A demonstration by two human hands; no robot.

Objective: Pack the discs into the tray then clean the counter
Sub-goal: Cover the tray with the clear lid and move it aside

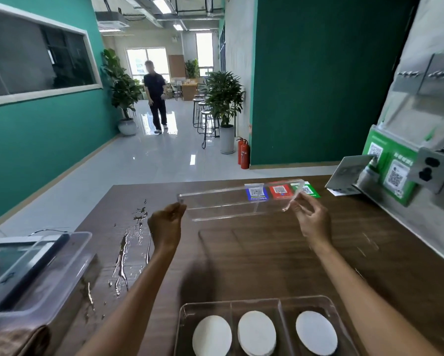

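Both hands hold a clear rectangular plastic lid [237,201] above the dark wood-grain counter [267,253], well beyond the tray. The left hand [165,226] is curled, pinching the lid's left end between thumb and fingers; the right hand [312,218] pinches the lid's right end with thumb and forefinger, the other fingers loosely spread. The lid is held roughly level, slightly raised at its far right corner. At the near edge of the counter stands a clear plastic tray with three compartments [280,304]; each compartment contains white round discs: one in the left compartment [212,335], a stack in the middle compartment [257,332], one in the right compartment [316,332]. A streak of spilled liquid [128,250] lies on the counter to the left of the left forearm, running from the far side toward the near edge. Left of the spill sits a translucent plastic storage bin [49,276] holding a flat dark-framed device. Behind the lid, blue, red and green QR-code stickers [280,191] lie flat on the counter. At the right, a green QR-code placard [390,170] leans against the wall, with a grey tilted card stand [349,170] just beside it. In the corridor beyond the counter are a walking person [155,96], potted plants [223,98], round bar stools [205,116] and red fire extinguishers [244,152].
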